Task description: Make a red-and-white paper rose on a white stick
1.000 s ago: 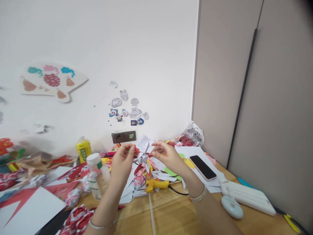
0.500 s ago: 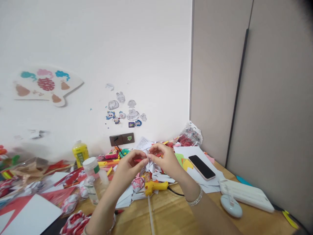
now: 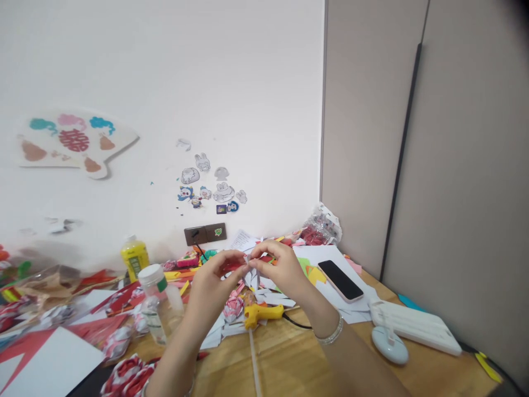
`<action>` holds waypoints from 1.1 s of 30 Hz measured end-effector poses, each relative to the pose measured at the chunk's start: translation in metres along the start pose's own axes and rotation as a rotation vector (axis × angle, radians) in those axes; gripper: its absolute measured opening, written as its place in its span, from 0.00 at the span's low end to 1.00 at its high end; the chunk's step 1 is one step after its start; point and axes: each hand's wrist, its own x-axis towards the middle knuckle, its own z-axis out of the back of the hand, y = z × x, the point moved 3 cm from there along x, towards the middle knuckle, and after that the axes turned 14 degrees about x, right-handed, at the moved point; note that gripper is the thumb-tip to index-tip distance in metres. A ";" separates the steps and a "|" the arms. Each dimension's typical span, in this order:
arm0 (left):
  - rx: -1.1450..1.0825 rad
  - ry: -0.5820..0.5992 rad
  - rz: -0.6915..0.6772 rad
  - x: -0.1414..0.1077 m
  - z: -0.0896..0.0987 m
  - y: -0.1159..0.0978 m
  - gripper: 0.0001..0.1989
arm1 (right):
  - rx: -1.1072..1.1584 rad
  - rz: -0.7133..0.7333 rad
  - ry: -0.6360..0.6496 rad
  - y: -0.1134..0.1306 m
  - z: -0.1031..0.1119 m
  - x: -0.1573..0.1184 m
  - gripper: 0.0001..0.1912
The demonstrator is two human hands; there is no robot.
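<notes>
Between my two hands is a small piece of white paper (image 3: 248, 259), pinched at the fingertips above the cluttered desk. My left hand (image 3: 219, 273) is closed, thumb and fingers meeting at the paper's left side. From the right, my right hand (image 3: 279, 267) grips the same piece, its thumb near the left thumb. Just below lie more white paper pieces (image 3: 251, 280) and a pink-and-white crumpled paper ball (image 3: 233, 306). A yellow hot glue gun (image 3: 264, 314) rests nearer to me, a clear glue stick (image 3: 254, 361) extending from its back.
Left of my forearm stand a clear jar (image 3: 155, 309) with a white lid and a yellow bottle (image 3: 135, 258). A phone (image 3: 341, 281) lies on white sheets at the right, near a white power strip-like box (image 3: 417, 325) and a pale blue oval object (image 3: 389, 345). Coloured paper scraps cover the back.
Both hands stay at nearly the same spot, still pinching the paper, with slight finger shifts. The whole view has moved slightly.
</notes>
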 end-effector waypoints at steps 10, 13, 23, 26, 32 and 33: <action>0.246 -0.108 -0.116 -0.007 0.005 -0.011 0.07 | -0.088 0.083 -0.012 0.007 0.001 -0.001 0.03; 0.303 -0.152 -0.190 -0.007 0.005 -0.009 0.06 | -0.126 0.156 -0.002 0.010 0.000 -0.001 0.04; 0.455 -0.401 -0.580 -0.012 0.000 -0.017 0.04 | -0.259 0.476 0.014 0.018 0.002 -0.003 0.07; 0.438 -0.377 -0.578 -0.011 0.003 -0.017 0.05 | -0.270 0.539 0.048 0.020 0.004 -0.002 0.07; 0.501 -0.377 -0.681 -0.012 0.006 -0.024 0.04 | -0.224 0.536 0.077 0.016 0.007 -0.001 0.05; 0.513 -0.369 -0.690 -0.012 0.006 -0.025 0.04 | -0.215 0.529 0.081 0.016 0.007 -0.001 0.05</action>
